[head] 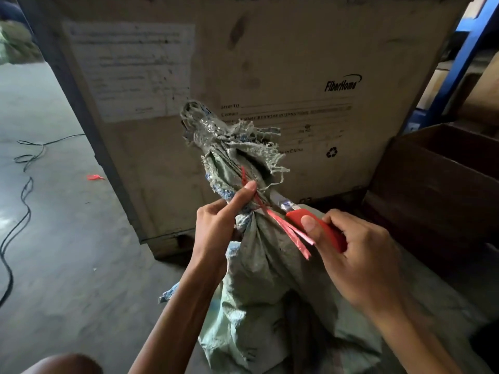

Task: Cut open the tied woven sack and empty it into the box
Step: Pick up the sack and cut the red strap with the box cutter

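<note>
A pale green woven sack stands in front of me, its frayed neck bunched and pointing up. A red plastic tie binds the neck, loose ends hanging to the right. My left hand grips the neck just below the tie, thumb pressed on the knot. My right hand holds a red-handled knife, its short blade against the tie at the neck. A dark brown open box sits at the right.
A tall FiberHome cardboard carton stands right behind the sack. A black cable snakes over the concrete floor at left, near a red scrap. A blue rack post rises at the far right.
</note>
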